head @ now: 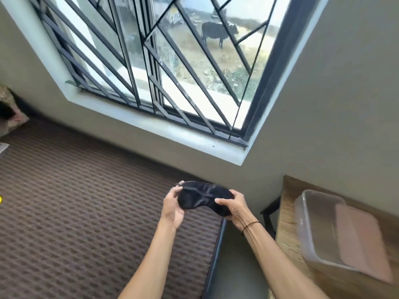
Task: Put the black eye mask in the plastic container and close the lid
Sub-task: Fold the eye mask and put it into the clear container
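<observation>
The black satin eye mask point(205, 197) is held in the air by both hands, in front of the grey wall below the window sill and above the edge of the bed covered in a brown patterned spread point(86, 212). The left hand point(172, 207) grips the left end of the mask, with its fingers point(178, 186) curled over the top edge and closed on the fabric. The right hand point(234, 207) grips the right end, with the thumb lying across the front face and the remaining fingers closed behind the fabric. A thin dark band point(251, 226) encircles the right wrist. The mask is stretched lengthways between the two hands, and a strap runs along its upper edge. The clear rectangular plastic container point(311, 234) stands on the wooden tabletop point(287, 214) at the lower right, well apart from the mask and hands. The container is blurred. A flat pinkish rectangular panel point(362, 242), apparently the lid, lies over or against the container's right side; the frame does not resolve whether it is seated on the rim. Any contents of the container cannot be determined. The mask is outside the container. A barred window point(151, 61) fills the upper part of the view, and a dark animal point(218, 31) stands on the grass outside.
</observation>
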